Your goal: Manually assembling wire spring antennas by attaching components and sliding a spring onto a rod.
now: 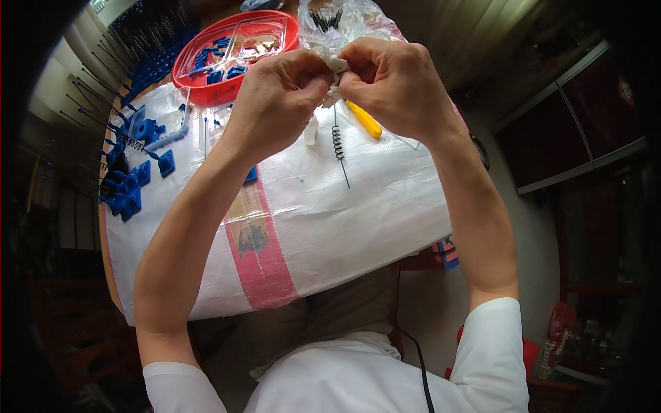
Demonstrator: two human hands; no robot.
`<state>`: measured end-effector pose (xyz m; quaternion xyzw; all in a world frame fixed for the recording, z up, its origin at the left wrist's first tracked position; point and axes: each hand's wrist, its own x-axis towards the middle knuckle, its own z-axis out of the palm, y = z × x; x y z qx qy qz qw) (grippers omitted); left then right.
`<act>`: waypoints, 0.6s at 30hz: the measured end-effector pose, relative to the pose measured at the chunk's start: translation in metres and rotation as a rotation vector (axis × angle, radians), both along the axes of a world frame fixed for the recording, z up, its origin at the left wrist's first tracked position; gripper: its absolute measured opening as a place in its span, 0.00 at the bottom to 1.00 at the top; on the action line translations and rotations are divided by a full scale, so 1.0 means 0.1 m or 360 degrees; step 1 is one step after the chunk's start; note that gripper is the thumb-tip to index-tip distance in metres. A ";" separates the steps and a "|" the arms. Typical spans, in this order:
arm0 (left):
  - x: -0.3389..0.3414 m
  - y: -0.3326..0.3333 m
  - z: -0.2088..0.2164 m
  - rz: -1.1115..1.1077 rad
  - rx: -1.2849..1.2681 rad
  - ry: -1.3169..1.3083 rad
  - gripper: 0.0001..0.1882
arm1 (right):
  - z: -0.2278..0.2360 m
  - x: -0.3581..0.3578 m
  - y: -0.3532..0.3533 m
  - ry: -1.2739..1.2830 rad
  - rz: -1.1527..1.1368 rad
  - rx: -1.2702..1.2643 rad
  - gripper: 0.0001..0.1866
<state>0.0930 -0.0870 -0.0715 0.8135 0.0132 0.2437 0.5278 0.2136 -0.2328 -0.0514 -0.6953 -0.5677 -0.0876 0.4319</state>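
Note:
My left hand and my right hand are raised over the far middle of the table, fingers pinched close together. Between them they grip a crumpled white tissue. A thin black coil spring with straight wire ends shows just below the tissue; whether it hangs from my fingers or lies on the sheet I cannot tell. Beside my right hand lies a tool with a yellow handle, partly covered by the fingers. A small white scrap sits under my left hand.
A white woven sheet with a pink band covers the table. Behind my left hand stands a red tray with blue parts and clear boxes. A clear bag holds black springs. Blue stands with springs crowd the left edge, near a clear box.

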 end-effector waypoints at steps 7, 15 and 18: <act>0.04 0.01 0.07 -0.0044 -0.0137 -0.0035 0.08 | -0.03 -0.07 0.06 -0.0220 -0.0197 0.0286 0.06; -0.06 0.10 0.02 -0.0094 -0.0304 0.0032 0.08 | 0.02 0.23 -0.18 0.0145 -0.0582 0.0213 0.09; -0.05 0.11 0.00 -0.0127 -0.0412 0.0052 0.09 | 0.04 0.27 -0.31 0.0112 -0.0674 0.0038 0.08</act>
